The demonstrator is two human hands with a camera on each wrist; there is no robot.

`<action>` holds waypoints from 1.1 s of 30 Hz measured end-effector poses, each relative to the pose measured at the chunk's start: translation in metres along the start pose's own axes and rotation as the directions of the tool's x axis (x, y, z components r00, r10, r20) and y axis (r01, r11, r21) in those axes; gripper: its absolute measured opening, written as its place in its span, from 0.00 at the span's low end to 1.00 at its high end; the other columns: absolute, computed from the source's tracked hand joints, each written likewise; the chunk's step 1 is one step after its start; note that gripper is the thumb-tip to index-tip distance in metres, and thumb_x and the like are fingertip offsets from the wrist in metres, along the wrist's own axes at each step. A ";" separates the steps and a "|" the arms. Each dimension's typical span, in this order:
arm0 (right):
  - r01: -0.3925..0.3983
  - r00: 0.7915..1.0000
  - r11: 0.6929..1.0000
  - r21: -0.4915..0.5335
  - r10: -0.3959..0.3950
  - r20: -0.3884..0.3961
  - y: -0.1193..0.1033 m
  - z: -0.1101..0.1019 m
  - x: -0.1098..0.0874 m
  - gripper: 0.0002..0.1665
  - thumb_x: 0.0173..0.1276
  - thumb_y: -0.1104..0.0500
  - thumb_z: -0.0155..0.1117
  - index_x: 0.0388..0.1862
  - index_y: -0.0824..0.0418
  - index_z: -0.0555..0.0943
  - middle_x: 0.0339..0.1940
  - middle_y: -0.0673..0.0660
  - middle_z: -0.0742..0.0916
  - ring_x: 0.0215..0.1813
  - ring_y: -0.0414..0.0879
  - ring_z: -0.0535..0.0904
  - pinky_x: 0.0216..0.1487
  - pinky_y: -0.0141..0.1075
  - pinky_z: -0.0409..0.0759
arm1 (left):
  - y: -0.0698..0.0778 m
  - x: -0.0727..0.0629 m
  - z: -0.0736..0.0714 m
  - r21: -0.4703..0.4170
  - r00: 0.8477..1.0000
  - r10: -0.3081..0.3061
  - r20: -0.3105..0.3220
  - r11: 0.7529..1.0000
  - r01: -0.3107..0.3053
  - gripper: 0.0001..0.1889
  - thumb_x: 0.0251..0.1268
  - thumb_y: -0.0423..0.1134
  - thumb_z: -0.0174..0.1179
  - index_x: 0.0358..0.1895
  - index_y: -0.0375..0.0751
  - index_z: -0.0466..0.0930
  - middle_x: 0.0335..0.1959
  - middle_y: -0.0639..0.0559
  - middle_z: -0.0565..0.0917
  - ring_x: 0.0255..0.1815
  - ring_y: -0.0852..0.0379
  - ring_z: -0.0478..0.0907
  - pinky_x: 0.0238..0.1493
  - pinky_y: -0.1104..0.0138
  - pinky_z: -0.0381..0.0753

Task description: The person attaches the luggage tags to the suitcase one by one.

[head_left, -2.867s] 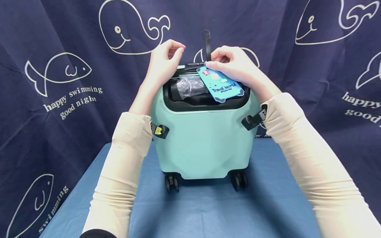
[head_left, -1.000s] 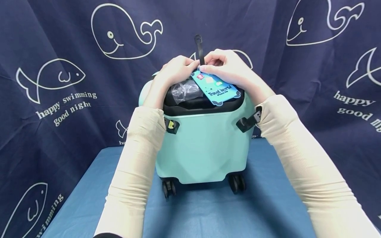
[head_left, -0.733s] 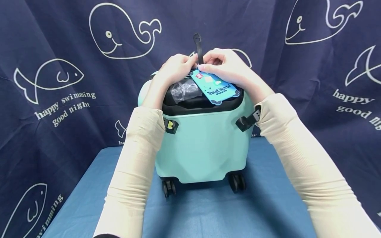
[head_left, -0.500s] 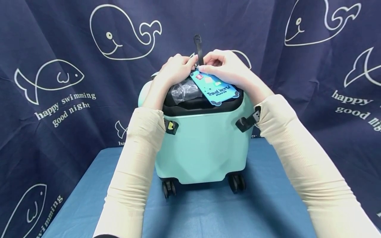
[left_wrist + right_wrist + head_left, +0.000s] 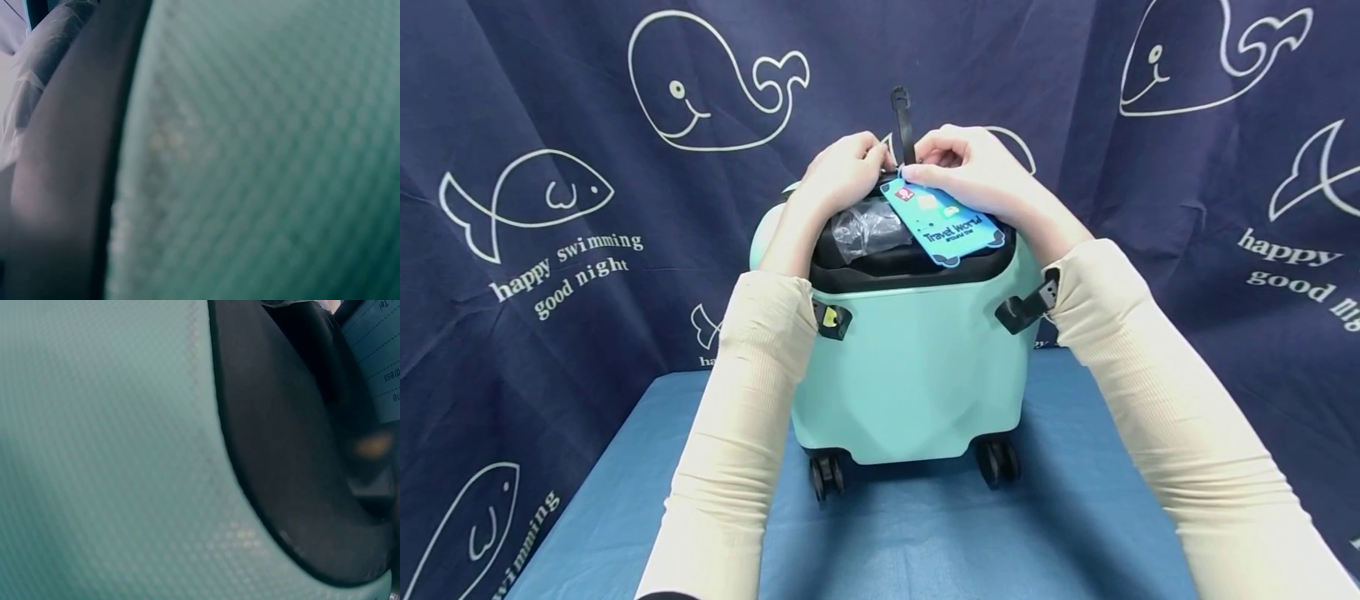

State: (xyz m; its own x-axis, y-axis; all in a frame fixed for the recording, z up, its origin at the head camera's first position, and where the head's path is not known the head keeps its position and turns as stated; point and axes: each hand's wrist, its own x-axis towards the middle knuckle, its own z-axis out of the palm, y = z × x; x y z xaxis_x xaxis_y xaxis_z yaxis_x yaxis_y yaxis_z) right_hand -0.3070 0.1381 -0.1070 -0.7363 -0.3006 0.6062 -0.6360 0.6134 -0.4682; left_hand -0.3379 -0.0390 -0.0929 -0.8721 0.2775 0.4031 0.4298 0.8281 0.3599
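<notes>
A mint-green suitcase (image 5: 910, 367) stands upright on its wheels, its black top recess facing me. A blue luggage tag (image 5: 943, 221) reading "Travel World" lies over this recess. My right hand (image 5: 981, 171) pinches the tag at its upper end, where a black strap (image 5: 904, 125) with a buckle-like tip sticks up. On the left, my left hand (image 5: 842, 175) has bent fingers beside the strap's base; its fingertips are partly hidden, so whether they grip anything is unclear. Clear plastic wrap (image 5: 868, 229) covers part of the suitcase handle below it. Neither wrist view shows fingers clearly.
A blue cloth (image 5: 895, 533) covers the table under the suitcase. Behind hangs a navy curtain (image 5: 700, 250) with white whale and fish drawings. Black wrist devices (image 5: 1026, 308) protrude from the cream sleeves close to the suitcase front. The suitcase wheels (image 5: 997, 462) rest on the cloth.
Since the earliest frame, my left hand has come down and right to the strap's base. Lately its fingertips have drawn slightly left from the strap. My right hand keeps its pinch on the tag.
</notes>
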 end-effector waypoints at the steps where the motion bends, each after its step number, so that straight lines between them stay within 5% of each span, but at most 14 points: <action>1: 0.001 1.000 1.000 0.000 -0.001 0.003 0.000 0.000 0.000 0.13 0.63 0.53 0.63 0.37 0.63 0.81 0.26 0.48 0.77 0.32 0.41 0.70 0.36 0.29 0.62 | -0.001 0.000 0.000 -0.024 1.000 0.003 -0.010 1.000 -0.003 0.16 0.74 0.46 0.38 0.50 0.52 0.77 0.42 0.54 0.76 0.46 0.59 0.71 0.51 0.67 0.66; 5: 0.004 1.000 1.000 -0.001 -0.004 0.013 0.000 0.000 0.001 0.14 0.64 0.52 0.63 0.37 0.63 0.81 0.27 0.48 0.77 0.33 0.41 0.70 0.37 0.29 0.62 | -0.005 0.000 0.000 -0.166 0.998 0.041 -0.048 0.985 -0.048 0.16 0.69 0.39 0.46 0.56 0.48 0.74 0.45 0.51 0.79 0.46 0.59 0.74 0.52 0.70 0.68; 9: -0.004 1.000 1.000 0.005 0.004 0.010 -0.001 -0.001 0.000 0.14 0.64 0.51 0.62 0.38 0.61 0.81 0.26 0.47 0.77 0.32 0.41 0.70 0.36 0.29 0.63 | -0.008 0.000 0.000 -0.317 0.993 0.074 -0.090 0.943 -0.099 0.17 0.64 0.33 0.53 0.57 0.43 0.73 0.49 0.48 0.81 0.47 0.58 0.78 0.53 0.71 0.69; 17: -0.009 1.000 0.996 0.089 0.009 0.007 -0.002 -0.001 0.000 0.11 0.63 0.53 0.63 0.40 0.59 0.79 0.23 0.44 0.78 0.29 0.41 0.72 0.35 0.30 0.64 | -0.007 -0.003 -0.002 -0.527 0.995 -0.001 -0.100 0.848 -0.052 0.22 0.56 0.33 0.65 0.55 0.41 0.74 0.48 0.47 0.84 0.48 0.59 0.80 0.51 0.73 0.73; 25: -0.023 0.999 0.995 0.095 0.021 0.027 -0.003 0.000 -0.002 0.11 0.62 0.53 0.65 0.35 0.59 0.79 0.27 0.47 0.78 0.32 0.42 0.72 0.36 0.30 0.64 | -0.010 -0.003 -0.001 -0.571 0.981 -0.042 -0.188 0.818 -0.074 0.24 0.50 0.33 0.69 0.53 0.40 0.75 0.33 0.51 0.86 0.39 0.61 0.83 0.43 0.74 0.76; 33: -0.013 1.000 0.998 0.069 0.012 0.018 -0.003 0.001 -0.002 0.12 0.65 0.51 0.62 0.36 0.60 0.80 0.29 0.48 0.77 0.32 0.42 0.71 0.36 0.30 0.63 | -0.011 -0.002 0.000 -0.658 0.968 -0.056 -0.244 0.743 -0.122 0.19 0.50 0.31 0.69 0.48 0.37 0.79 0.37 0.48 0.86 0.37 0.61 0.83 0.43 0.72 0.78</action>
State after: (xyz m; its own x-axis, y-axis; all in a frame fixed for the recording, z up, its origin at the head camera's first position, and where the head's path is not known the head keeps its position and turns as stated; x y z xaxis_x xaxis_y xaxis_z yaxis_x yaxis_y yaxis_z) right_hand -0.3035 0.1366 -0.1074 -0.7478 -0.3066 0.5888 -0.6407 0.5658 -0.5190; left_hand -0.3405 -0.0484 -0.0978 -0.8115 0.1037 0.5751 0.5801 0.2608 0.7716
